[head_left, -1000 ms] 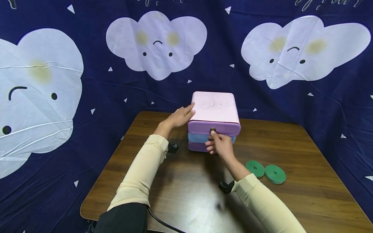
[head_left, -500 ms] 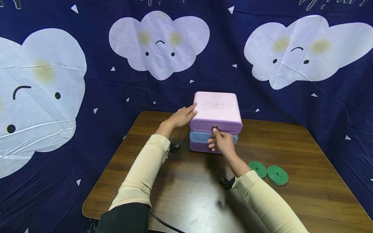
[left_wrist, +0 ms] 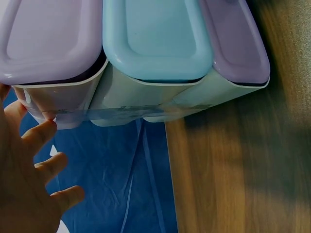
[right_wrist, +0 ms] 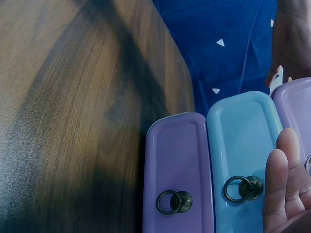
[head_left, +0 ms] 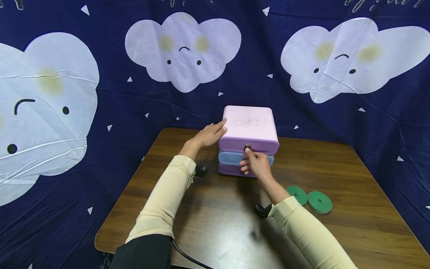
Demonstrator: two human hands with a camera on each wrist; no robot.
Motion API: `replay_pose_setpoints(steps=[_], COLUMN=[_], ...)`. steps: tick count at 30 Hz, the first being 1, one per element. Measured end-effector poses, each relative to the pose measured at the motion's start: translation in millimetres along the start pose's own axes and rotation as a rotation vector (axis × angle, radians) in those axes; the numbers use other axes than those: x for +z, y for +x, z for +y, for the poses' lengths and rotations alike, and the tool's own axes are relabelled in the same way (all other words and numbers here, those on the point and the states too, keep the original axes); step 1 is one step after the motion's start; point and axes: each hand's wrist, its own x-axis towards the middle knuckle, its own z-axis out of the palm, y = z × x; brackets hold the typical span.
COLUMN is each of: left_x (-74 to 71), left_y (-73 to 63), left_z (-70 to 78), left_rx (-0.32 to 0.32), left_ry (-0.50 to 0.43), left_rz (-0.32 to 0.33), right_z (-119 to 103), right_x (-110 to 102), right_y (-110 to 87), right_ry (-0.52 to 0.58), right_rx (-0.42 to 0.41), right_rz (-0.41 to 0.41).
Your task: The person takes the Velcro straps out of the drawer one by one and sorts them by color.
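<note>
The drawer box (head_left: pixel 250 121) stands on the surface (head_left: pixel 208 209), its front running crosswise, with the right hand (head_left: pixel 256 164) nearer that face, pinching the ring handle (head_left: pixel 247 147) of the top drawer (head_left: pixel 231 144), and the left hand (head_left: pixel 208 135) resting straight-fingered against its left side.

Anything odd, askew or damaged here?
Yes: the cloud faces on the backdrop are upside down, mouths above eyes. The drawer unit also has faint marks on its pink top; damage or dirt, can't tell. No spill visible.
</note>
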Motion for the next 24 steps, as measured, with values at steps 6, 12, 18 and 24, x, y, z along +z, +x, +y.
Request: replay_pose_setpoints(steps=[6, 12, 18, 24], left_x=[0.6, 1.1, -0.5, 0.7], left_y=[0.2, 0.1, -1.8, -1.0], left_z=[-0.1, -0.7, -0.9, 0.9], left_rx=[0.005, 0.006, 0.001, 0.000], left_ry=[0.007, 0.007, -0.001, -0.009], left_rz=[0.008, 0.003, 0.001, 0.003], right_z=[-1, -1, 2, 17], right_x=[-6, -17, -29, -35], right_y=[-3.5, -8.3, -13.0, -15.6], right_ry=[-0.009, -0.013, -0.026, -0.015], right_rx=[-0.013, -0.048, -0.064, -0.049], right_rz=[0.001, 0.033, 0.070, 0.078])
